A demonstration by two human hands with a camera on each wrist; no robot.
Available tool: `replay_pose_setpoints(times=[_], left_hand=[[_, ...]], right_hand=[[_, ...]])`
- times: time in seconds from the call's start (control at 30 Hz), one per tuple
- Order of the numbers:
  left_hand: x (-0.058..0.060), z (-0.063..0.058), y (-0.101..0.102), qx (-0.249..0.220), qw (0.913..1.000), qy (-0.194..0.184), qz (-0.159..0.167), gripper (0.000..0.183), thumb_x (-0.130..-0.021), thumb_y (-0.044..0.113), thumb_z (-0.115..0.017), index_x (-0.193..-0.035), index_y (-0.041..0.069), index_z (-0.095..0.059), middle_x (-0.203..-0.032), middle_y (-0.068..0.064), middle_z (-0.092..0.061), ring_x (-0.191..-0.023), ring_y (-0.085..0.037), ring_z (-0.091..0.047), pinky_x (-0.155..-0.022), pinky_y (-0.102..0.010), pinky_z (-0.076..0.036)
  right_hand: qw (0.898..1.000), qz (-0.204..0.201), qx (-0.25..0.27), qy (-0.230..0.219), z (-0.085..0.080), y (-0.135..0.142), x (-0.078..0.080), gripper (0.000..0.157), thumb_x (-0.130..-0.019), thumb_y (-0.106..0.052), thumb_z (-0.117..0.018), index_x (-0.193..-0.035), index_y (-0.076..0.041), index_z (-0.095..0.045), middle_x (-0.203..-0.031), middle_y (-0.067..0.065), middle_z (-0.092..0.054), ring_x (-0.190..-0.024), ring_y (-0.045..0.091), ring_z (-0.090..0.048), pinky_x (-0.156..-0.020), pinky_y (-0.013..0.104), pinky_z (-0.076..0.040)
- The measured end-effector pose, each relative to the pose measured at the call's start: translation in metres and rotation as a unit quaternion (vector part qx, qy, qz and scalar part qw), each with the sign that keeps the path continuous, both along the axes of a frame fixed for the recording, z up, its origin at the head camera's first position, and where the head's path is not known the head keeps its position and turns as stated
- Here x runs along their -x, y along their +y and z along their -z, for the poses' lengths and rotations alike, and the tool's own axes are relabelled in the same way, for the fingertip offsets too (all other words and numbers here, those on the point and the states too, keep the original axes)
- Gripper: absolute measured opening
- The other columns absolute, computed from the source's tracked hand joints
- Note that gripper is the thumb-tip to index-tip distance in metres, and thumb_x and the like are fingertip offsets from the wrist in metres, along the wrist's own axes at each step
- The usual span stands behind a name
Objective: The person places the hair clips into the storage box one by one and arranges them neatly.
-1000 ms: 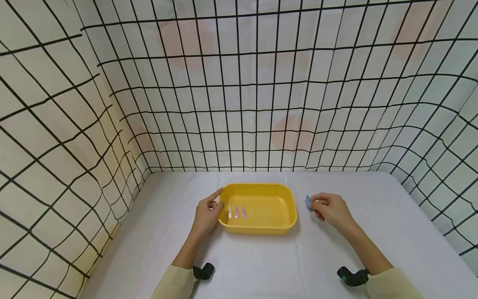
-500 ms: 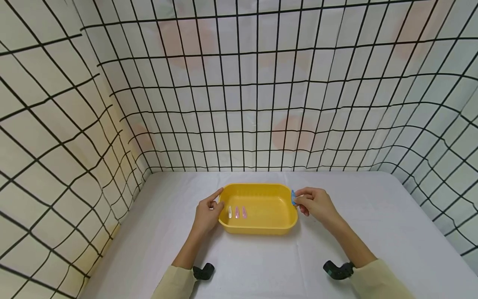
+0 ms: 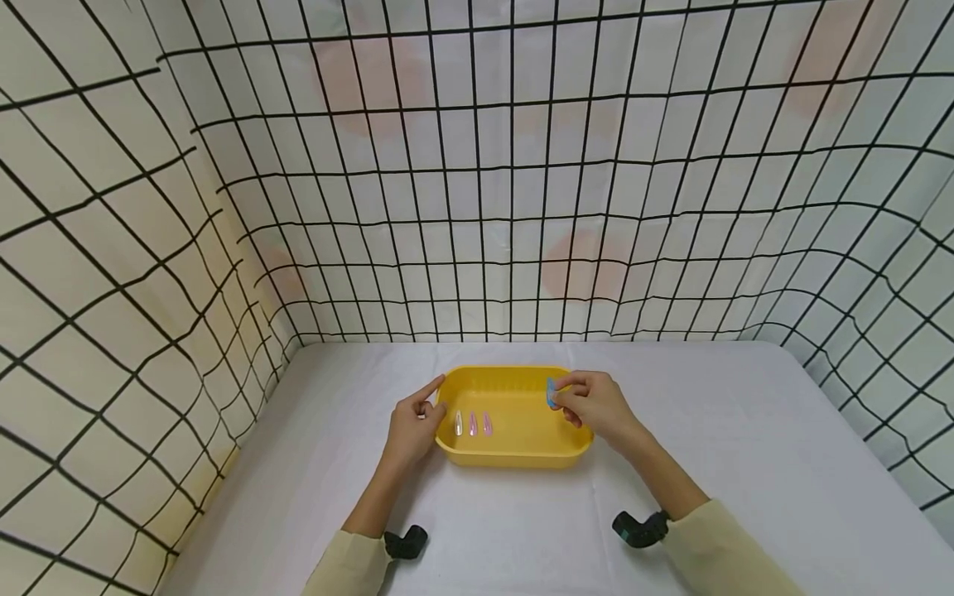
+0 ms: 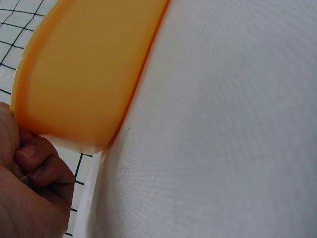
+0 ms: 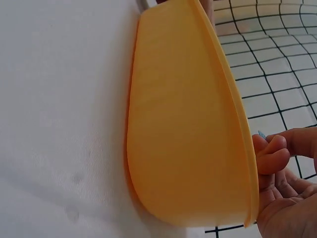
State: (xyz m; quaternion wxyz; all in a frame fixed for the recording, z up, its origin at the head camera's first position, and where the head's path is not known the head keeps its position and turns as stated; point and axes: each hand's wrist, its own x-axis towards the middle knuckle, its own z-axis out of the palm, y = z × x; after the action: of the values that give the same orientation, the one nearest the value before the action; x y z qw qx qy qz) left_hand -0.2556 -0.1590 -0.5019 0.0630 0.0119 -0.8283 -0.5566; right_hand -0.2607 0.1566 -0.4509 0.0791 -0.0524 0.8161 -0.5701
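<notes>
A shallow yellow plastic tray (image 3: 514, 458) sits on the white-covered table. My left hand (image 3: 412, 426) holds its left end, the thumb over the rim and the index finger along the outside; the other fingers are curled in the left wrist view. Over the tray's right part, my right hand (image 3: 596, 404) pinches a blue snap hair clip (image 3: 551, 392) between thumb and fingers. Only a bit of this clip shows past the fingers in the right wrist view. Inside the tray, toward the left, lie a pale hair clip (image 3: 458, 423) and two pink hair clips (image 3: 473, 423), side by side.
White cloth covers the table (image 3: 514, 530) around the tray. Black wire grid (image 3: 514, 219) with white sheeting behind it rises at the back and both sides. Black devices (image 3: 639, 528) are strapped at both wrists.
My right hand has moved left with the blue hair clip, from beside the tray, across its right rim, to over its inside. The left hand and the tray have stayed put.
</notes>
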Motion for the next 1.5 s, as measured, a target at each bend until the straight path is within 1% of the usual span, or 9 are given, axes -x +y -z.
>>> replay_pose_setpoints(times=[0.17,0.37,0.57,0.77,1.03,1.27,1.4,1.5], left_hand=[[0.000,0.000,0.000,0.000,1.0000,0.000,0.004,0.050,-0.094,0.018,-0.066,-0.143,0.028,-0.063,-0.060,0.002,-0.044,-0.049,-0.012,-0.035,-0.045,-0.020,-0.031],[0.002,0.000,0.001,0.010,0.9999,0.000,-0.003,0.050,-0.094,0.018,-0.066,-0.143,0.027,-0.063,-0.061,0.002,-0.045,-0.050,-0.012,-0.036,-0.045,-0.021,-0.032],[0.001,0.001,0.000,0.008,0.9999,-0.006,-0.004,0.050,-0.094,0.018,-0.067,-0.143,0.028,-0.063,-0.061,0.001,-0.045,-0.050,-0.012,-0.036,-0.046,-0.021,-0.031],[0.001,0.000,-0.001,-0.001,1.0000,-0.001,0.002,0.050,-0.094,0.018,-0.067,-0.143,0.028,-0.063,-0.061,0.002,-0.045,-0.050,-0.012,-0.036,-0.046,-0.020,-0.032],[0.001,0.001,0.000,-0.004,1.0000,-0.001,0.003,0.050,-0.094,0.017,-0.067,-0.142,0.027,-0.064,-0.062,0.002,-0.045,-0.051,-0.011,-0.036,-0.046,-0.020,-0.031],[0.001,0.001,0.000,0.003,1.0000,0.002,-0.001,0.049,-0.093,0.017,-0.067,-0.142,0.027,-0.065,-0.062,0.002,-0.045,-0.050,-0.010,-0.035,-0.045,-0.020,-0.031],[0.001,0.002,0.000,0.003,1.0000,0.002,0.000,0.049,-0.094,0.017,-0.067,-0.142,0.027,-0.064,-0.062,0.003,-0.045,-0.051,-0.010,-0.035,-0.046,-0.020,-0.031],[0.002,0.002,0.000,0.001,1.0000,0.003,0.001,0.049,-0.094,0.018,-0.066,-0.142,0.027,-0.064,-0.062,0.002,-0.044,-0.051,-0.010,-0.035,-0.046,-0.020,-0.030]], right_hand=[[1.000,-0.001,-0.006,-0.006,0.001,-0.015,0.005,0.027,-0.096,-0.012,-0.068,-0.118,0.004,-0.066,-0.095,0.023,-0.075,-0.058,0.013,-0.055,-0.053,0.020,-0.047],[0.999,0.010,-0.033,-0.012,0.006,-0.034,0.010,0.027,-0.094,-0.012,-0.071,-0.117,0.002,-0.067,-0.090,0.020,-0.076,-0.054,0.013,-0.054,-0.051,0.020,-0.047],[0.998,0.019,-0.054,-0.029,0.015,-0.051,0.014,0.022,-0.093,-0.012,-0.072,-0.112,0.000,-0.070,-0.083,0.015,-0.076,-0.054,0.017,-0.057,-0.051,0.021,-0.048],[0.996,0.019,-0.077,-0.035,0.021,-0.065,0.016,0.016,-0.094,-0.010,-0.071,-0.106,-0.001,-0.072,-0.077,0.009,-0.074,-0.052,0.017,-0.056,-0.049,0.022,-0.047],[0.995,0.008,-0.083,-0.054,0.025,-0.077,0.015,0.013,-0.091,-0.011,-0.074,-0.101,-0.002,-0.073,-0.075,0.009,-0.073,-0.053,0.018,-0.059,-0.050,0.022,-0.048],[0.994,-0.006,-0.096,-0.060,0.028,-0.080,0.016,0.009,-0.089,-0.007,-0.072,-0.096,-0.002,-0.074,-0.073,0.007,-0.073,-0.051,0.015,-0.057,-0.050,0.020,-0.047],[0.991,-0.013,-0.111,-0.067,0.030,-0.081,0.018,0.007,-0.088,-0.007,-0.072,-0.092,-0.003,-0.075,-0.072,0.007,-0.073,-0.050,0.014,-0.057,-0.050,0.020,-0.048],[0.991,-0.021,-0.112,-0.073,0.031,-0.082,0.018,0.006,-0.087,-0.007,-0.072,-0.092,-0.003,-0.075,-0.072,0.007,-0.072,-0.050,0.014,-0.058,-0.050,0.021,-0.050]])
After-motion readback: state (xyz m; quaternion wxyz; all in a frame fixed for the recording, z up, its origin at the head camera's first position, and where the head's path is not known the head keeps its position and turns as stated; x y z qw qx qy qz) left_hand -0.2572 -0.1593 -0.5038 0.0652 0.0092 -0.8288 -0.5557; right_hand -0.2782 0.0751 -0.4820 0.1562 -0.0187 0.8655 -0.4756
